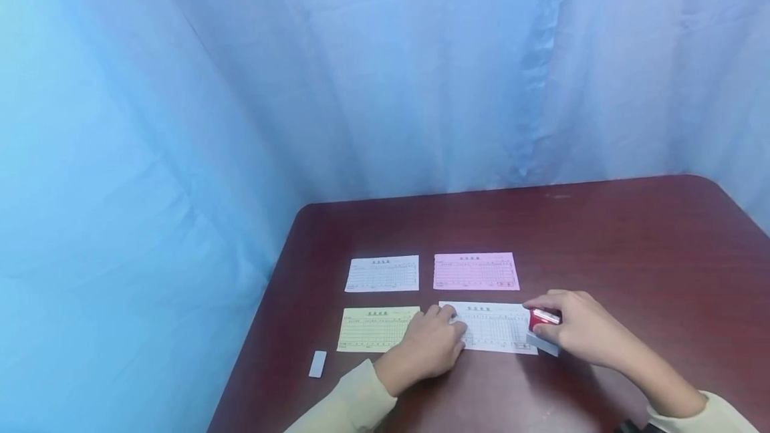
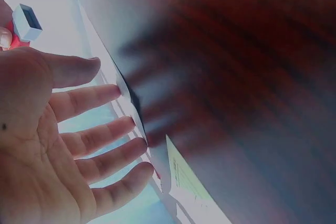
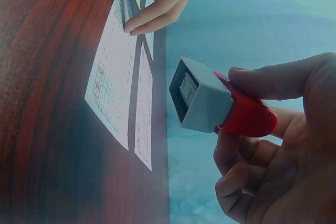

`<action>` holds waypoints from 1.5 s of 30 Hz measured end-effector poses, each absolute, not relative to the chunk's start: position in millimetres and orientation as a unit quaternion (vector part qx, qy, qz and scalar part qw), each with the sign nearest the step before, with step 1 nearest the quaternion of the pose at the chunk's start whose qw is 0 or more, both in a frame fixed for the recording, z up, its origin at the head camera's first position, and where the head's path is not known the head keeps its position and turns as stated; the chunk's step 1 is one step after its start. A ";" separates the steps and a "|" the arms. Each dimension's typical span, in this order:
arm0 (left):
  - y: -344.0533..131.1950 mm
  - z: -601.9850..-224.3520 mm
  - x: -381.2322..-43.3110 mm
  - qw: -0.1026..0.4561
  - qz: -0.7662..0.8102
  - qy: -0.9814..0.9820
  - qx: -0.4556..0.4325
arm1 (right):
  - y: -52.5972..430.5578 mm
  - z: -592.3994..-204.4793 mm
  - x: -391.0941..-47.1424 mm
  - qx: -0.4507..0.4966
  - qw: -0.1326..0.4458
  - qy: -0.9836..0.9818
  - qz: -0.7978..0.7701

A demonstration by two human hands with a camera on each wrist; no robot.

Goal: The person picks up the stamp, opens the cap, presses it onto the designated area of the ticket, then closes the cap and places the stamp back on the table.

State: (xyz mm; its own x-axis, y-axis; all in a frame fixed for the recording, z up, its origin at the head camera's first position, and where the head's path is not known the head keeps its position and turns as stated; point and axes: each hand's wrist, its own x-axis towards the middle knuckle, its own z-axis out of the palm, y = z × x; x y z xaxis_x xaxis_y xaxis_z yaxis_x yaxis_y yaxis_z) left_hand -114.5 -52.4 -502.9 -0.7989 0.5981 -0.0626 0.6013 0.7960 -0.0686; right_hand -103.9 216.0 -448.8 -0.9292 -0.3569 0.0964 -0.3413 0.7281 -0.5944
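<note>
My right hand pinches a self-inking stamp by its red handle, between thumb and fingers. The stamp's pale square base is tipped so its underside faces the right wrist camera, and it is held up off the table. Below it in the head view is the lower right corner of a white printed form, where a small red mark shows. My left hand rests its fingertips on that form's left edge, fingers extended and holding nothing. A yellow form lies partly behind the left hand.
Behind these lie another white form and a pink form with a red mark in its lower right corner. A small pale rectangular piece lies at the left on the dark red table. Blue curtains hang behind.
</note>
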 end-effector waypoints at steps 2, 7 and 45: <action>-58.5 -501.6 -116.8 0.016 -0.035 0.950 0.310 | 215.2 -448.6 -105.0 -0.186 0.006 0.929 -0.319; -104.2 -486.8 -133.8 0.017 -0.015 0.972 0.233 | 213.0 -446.9 -107.9 -0.187 -0.030 0.921 -0.341; -216.8 -453.9 -147.3 0.137 0.470 0.871 0.036 | 218.4 -449.5 -93.3 -0.139 -0.094 0.911 -0.378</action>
State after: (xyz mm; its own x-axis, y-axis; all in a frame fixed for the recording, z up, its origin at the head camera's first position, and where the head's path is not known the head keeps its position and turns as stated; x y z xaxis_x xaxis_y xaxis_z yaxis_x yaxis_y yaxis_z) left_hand -147.3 -216.8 -453.9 -0.9601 0.1906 -0.2048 -0.0667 0.5549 0.8292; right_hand -93.3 218.4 -449.5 -0.9436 -0.1815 0.2769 -0.3243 0.6761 -0.6616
